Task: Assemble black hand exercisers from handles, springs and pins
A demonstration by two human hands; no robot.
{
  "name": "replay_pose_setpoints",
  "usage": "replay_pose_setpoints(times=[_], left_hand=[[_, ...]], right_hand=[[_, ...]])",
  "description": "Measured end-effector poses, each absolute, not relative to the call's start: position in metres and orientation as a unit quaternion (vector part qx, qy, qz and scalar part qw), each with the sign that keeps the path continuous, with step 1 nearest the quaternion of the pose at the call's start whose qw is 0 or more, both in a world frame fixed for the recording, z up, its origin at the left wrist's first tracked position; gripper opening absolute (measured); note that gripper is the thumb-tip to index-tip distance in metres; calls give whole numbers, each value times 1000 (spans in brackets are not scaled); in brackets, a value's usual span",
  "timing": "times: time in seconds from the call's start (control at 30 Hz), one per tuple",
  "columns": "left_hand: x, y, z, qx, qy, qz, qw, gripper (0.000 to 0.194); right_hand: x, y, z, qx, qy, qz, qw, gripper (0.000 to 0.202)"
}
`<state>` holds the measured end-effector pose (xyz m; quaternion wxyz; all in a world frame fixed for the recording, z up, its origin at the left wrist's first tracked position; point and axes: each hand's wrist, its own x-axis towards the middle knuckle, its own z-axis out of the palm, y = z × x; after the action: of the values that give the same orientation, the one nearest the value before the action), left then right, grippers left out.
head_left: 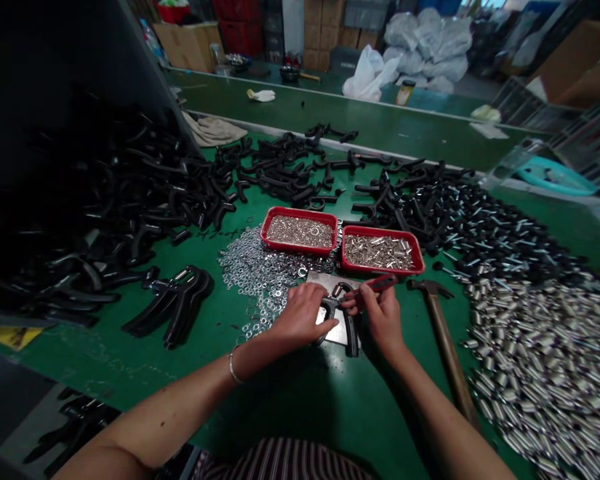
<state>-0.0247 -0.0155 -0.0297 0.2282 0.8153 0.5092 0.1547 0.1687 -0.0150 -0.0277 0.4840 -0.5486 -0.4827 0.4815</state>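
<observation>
1. Note left hand [300, 311] clasped around black clamp [351, 335] over metal plate [317, 277], apparently for steadiness.
2. Note right hand [383, 321] wrapped on red tool [383, 283], angled toward the clamp, seemingly for close control.
3. See red trays [300, 250] just beyond, probably so set for short reaches.

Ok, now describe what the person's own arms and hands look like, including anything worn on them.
The left hand and right hand are bare, without gloves, and no sleeves cover the visible forearms. A thin, silvery bracelet circles the left wrist; none shows on the right. No printed markings are visible on either arm.
</observation>
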Motion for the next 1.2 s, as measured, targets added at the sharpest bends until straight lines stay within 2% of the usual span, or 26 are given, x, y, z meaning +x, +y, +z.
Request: replay_pose_setpoints(times=[0.07, 0.2, 0.27, 0.33, 0.47, 0.53, 0.6, 0.7, 0.77, 0.8, 0.87, 0.97, 1.07, 1.2], left_hand=[[-25, -16, -29, 815, 511, 151, 227, 46], [-24, -17, -27, 817, 513, 142, 220, 46], [-23, -18, -25, 817, 517, 137, 215, 48], [-21, -17, -23, 815, 523, 131, 212, 46], [-19, -15, -16, 818, 525, 112, 206, 39], [-19, -16, -12, 820, 526, 94, 205, 40], [-21, -18, -8, 819, 529, 75, 207, 41], [-30, -16, 0, 833, 508, 59, 211, 46], [-40, -1, 7, 853, 478, 66, 197, 44], [-46, 13, 11, 861, 470, 76, 178, 40], [-59, 49, 19, 863, 484, 94, 112, 31], [-75, 109, 29, 828, 559, 34, 4, 26], [-86, 143, 31, 807, 589, -45, -14, 21], [-91, 146, 23, 815, 577, -37, -28, 25]], right_hand=[[166, -17, -25, -585, -527, 433, 439, 30], [159, -11, -15, -619, -668, 297, 288, 25], [154, -6, -6, -594, -704, 288, 261, 23], [150, -5, 4, -555, -706, 323, 299, 20], [155, -13, 20, -450, -660, 417, 434, 20], [174, -14, 16, -470, -642, 411, 445, 22], [205, -13, 4, -560, -633, 366, 389, 25], [257, -13, -14, -664, -672, 272, 181, 32], [280, -14, -15, -680, -702, 192, 87, 36], [285, -12, -11, -678, -715, 153, 78, 37], [280, -3, 1, -653, -741, 104, 119, 34], [239, 30, 19, -569, -793, 117, 182, 22], [175, 76, 27, -503, -844, 77, 172, 19], [107, 134, 22, -431, -895, 36, 108, 20]])
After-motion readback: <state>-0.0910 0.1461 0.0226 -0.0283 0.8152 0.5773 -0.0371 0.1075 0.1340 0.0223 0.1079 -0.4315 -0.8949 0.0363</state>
